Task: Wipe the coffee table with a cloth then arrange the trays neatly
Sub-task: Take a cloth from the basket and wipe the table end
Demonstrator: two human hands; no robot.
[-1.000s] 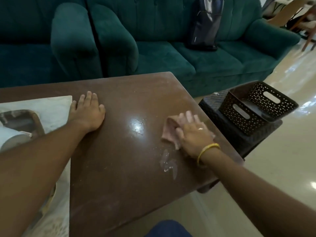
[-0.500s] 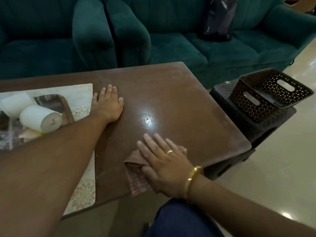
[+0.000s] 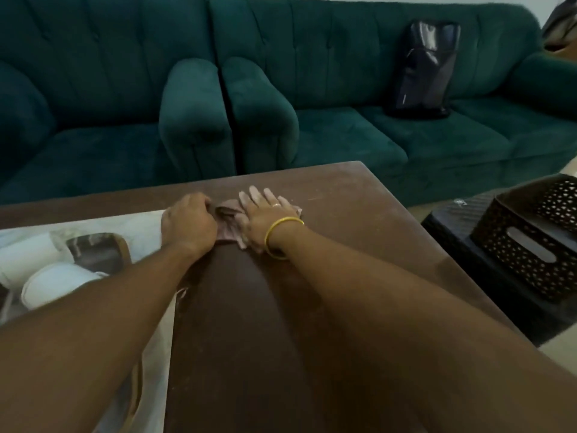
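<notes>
Both my hands are out at the far half of the counter. My right hand lies flat on the pink cloth, fingers spread and straight, pressing rather than gripping. My left hand is curled at the cloth's left edge; it looks like it pinches or bunches the cloth, but the fingertips are hidden under the knuckles, so I cannot tell how firmly it has hold. The cloth sits between the two hands, mostly covered.

Trays: one brown tray sits on the pale mat at the counter's left, with white cups lying on their sides on or beside it. The perforated dark basket rests on a dark stool off the right side of the counter, not on it.

Judging by the dusty marks near the far right corner, wiping is not finished and the trays are not arranged yet.

Risks as I see them:
- My left forearm hangs over the mat edge and close to the cups. A wide sweep left could knock them; lying on their sides, they would roll.
- The cloth is bunched, so little of it touches the surface and it may leave streaks. Flatten it first.
- Dragging the cloth over the mat edge could ruck the mat and shift the tray.
- A hard push toward the far edge could send the cloth off toward the green sofa.
- Dust swept right may land on the basket.
</notes>
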